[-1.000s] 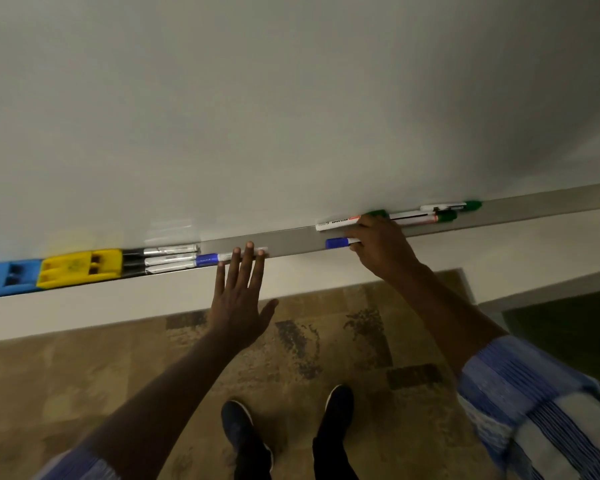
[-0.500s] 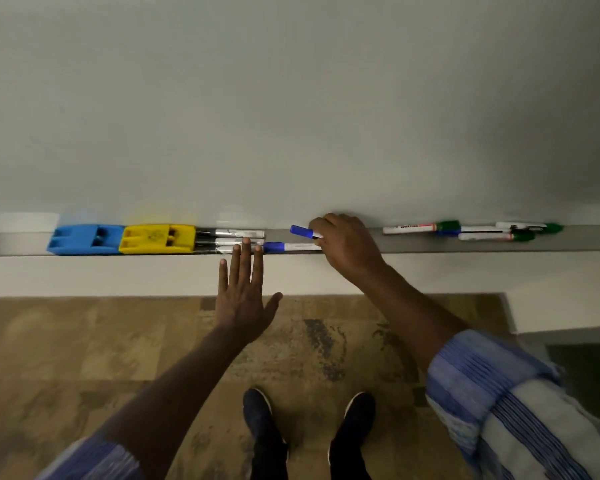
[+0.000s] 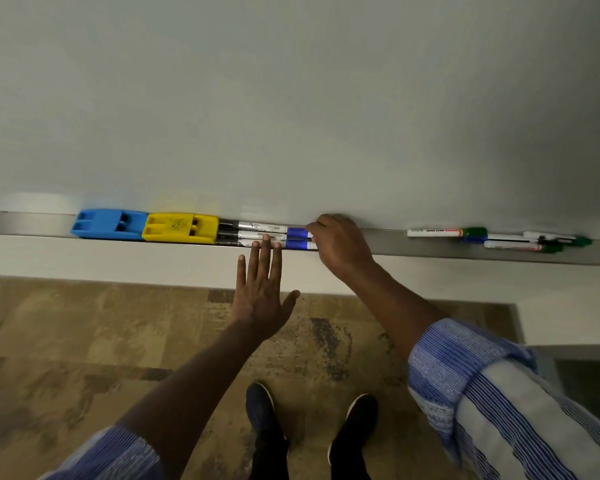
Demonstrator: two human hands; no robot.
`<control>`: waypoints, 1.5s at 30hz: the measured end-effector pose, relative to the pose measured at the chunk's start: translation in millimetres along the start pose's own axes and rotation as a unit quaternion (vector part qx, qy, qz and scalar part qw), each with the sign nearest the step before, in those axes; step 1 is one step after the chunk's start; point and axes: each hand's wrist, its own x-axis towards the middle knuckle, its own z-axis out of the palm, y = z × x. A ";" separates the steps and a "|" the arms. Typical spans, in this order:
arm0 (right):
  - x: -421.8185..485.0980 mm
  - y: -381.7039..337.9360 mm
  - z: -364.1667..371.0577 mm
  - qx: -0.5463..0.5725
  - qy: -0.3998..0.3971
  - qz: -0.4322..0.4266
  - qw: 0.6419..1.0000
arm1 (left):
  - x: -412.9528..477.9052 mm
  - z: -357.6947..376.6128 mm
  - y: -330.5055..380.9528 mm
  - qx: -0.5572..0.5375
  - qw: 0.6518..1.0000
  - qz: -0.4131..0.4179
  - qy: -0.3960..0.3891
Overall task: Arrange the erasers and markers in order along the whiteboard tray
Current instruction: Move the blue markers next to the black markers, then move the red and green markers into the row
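1. Grey metal formed the long whiteboard tray (image 3: 388,249) running under the pale whiteboard (image 3: 291,98), and everything the task concerned lay in it.
2. At the tray's left part sat a blue plastic block eraser (image 3: 108,224), and touching its right end a yellow plastic block eraser (image 3: 181,228); the pair read as the sorted start of the row.
3. Just right of the yellow eraser lay three slim black-capped markers with white barrels (image 3: 257,234), stacked side by side across the tray's depth and butted against the eraser, probably so the group stayed tight.
4. Right of those, two blue-capped markers (image 3: 297,239) lay end to end with the black set.
5. The right hand (image 3: 343,247) was curled over the blue markers' barrels, fingers narrow and pressing on them; it appeared to be seating them against the black group, though the hand hid whether it gripped one.
6. The left hand (image 3: 262,285) was spread flat and wide, holding nothing, its fingertips (image 3: 266,239) at the tray's front lip by the black markers, seemingly as a stop against rolling.
7. Well apart toward the tray's right end lay a loose cluster of green-capped markers (image 3: 520,240), overlapping and askew, apparently not yet sorted.
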 end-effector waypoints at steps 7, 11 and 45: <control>-3.9 -0.3 3.9 0.030 0.010 -0.007 0.999 | 4.3 -1.3 4.6 0.000 1.000 -0.002 -0.004; -7.0 1.0 5.9 0.032 0.023 -0.008 0.999 | 9.1 -1.9 10.4 0.002 1.000 0.001 0.000; -180.6 241.3 -64.3 -0.096 0.164 0.278 0.942 | 38.5 9.6 134.1 0.021 0.989 0.149 0.007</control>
